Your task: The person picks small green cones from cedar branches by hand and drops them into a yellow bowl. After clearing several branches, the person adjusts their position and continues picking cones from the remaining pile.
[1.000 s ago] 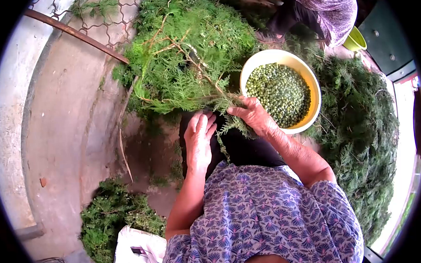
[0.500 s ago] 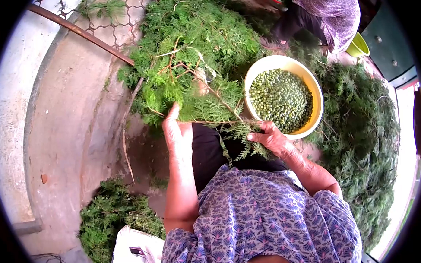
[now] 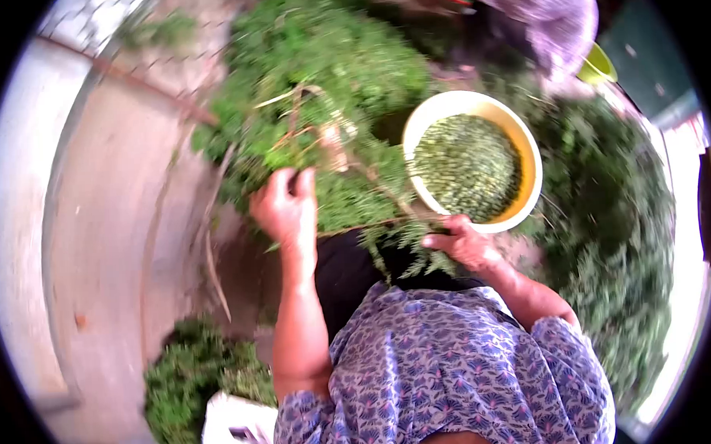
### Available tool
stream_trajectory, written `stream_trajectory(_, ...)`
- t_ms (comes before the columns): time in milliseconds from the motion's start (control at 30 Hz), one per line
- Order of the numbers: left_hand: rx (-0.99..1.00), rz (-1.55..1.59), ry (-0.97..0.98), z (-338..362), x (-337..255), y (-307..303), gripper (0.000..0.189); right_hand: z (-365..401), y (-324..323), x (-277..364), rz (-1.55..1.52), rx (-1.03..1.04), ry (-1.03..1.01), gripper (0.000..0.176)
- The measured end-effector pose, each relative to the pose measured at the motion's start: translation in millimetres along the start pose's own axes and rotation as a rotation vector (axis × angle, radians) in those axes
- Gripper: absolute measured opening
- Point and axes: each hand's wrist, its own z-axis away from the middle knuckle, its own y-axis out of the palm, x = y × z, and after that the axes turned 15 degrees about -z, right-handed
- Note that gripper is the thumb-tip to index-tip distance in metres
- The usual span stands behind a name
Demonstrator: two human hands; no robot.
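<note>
A leafy evergreen branch (image 3: 382, 186) with flat, feathery sprays lies across my lap. Its stem end is gripped by my right hand (image 3: 467, 245), close below the rim of a yellowish tub (image 3: 532, 169). Small round green pieces (image 3: 471, 167) fill much of that tub. At the left side of the branch, my left hand (image 3: 283, 205) is closed, thumb and fingers curled together against the greenery. Blur and the fingers hide whatever is between them.
A big heap of cut foliage (image 3: 326, 51) lies ahead, another pile (image 3: 607, 237) at right, and a smaller one (image 3: 189, 376) lower left. A co-worker (image 3: 548, 23) crouches at upper right near a yellow-green bucket (image 3: 598, 65). A white sack (image 3: 230, 430) lies at lower left.
My left hand has turned and curled, shifting slightly left, where its fingers were more extended under the sprays before. My right hand keeps its hold on the branch. The view has shifted slightly.
</note>
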Motion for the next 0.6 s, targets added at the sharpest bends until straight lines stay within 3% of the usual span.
stream_trajectory(33,-0.027,0.098,0.056,2,-1,2,0.014,9,6,33,0.145,-0.064,0.209,0.028)
stream_trajectory(67,0.059,0.208,0.007,8,-16,-7,0.01,7,-4,10,0.081,-0.022,0.114,0.03)
stream_trajectory(100,0.206,0.368,-0.071,15,-30,-14,0.008,13,-1,7,-0.057,-0.099,0.163,0.031)
stream_trajectory(133,0.337,0.472,-0.086,23,-34,-16,0.008,9,-7,-8,0.047,-0.059,0.141,0.032)
stream_trajectory(233,0.537,0.441,0.03,41,-40,-15,0.005,12,-17,-29,-0.077,-0.2,0.291,0.049)
stream_trajectory(300,0.66,0.471,0.071,51,-40,-17,0.005,26,-31,-23,-0.139,-0.24,0.222,0.052)
stream_trajectory(367,0.751,0.516,0.072,60,-38,-15,0.005,50,-50,-4,-0.16,-0.429,0.276,0.056)
stream_trajectory(400,0.773,0.523,0.079,63,-37,-15,0.005,53,-69,-33,-0.11,-0.638,0.191,0.048)
stream_trajectory(433,0.778,0.526,0.088,65,-38,-14,0.005,74,-87,-2,-0.317,-0.623,0.249,0.039)
stream_trajectory(467,0.814,0.513,0.104,65,-38,-13,0.005,92,-103,19,-0.449,-0.849,0.227,0.029)
stream_trajectory(500,0.845,0.492,0.108,67,-35,-12,0.005,117,-135,16,-0.376,-0.927,0.108,0.023)
stream_trajectory(533,0.84,0.484,0.168,66,-31,-9,0.006,144,-161,24,-0.086,-1.138,-0.08,0.023)
stream_trajectory(567,0.836,0.526,0.147,67,-26,-8,0.007,173,-187,28,-0.359,-1.155,-0.316,0.024)
stream_trajectory(600,0.818,0.524,0.163,64,-29,-16,0.007,219,-291,-17,0.03,-1.273,-0.379,0.025)
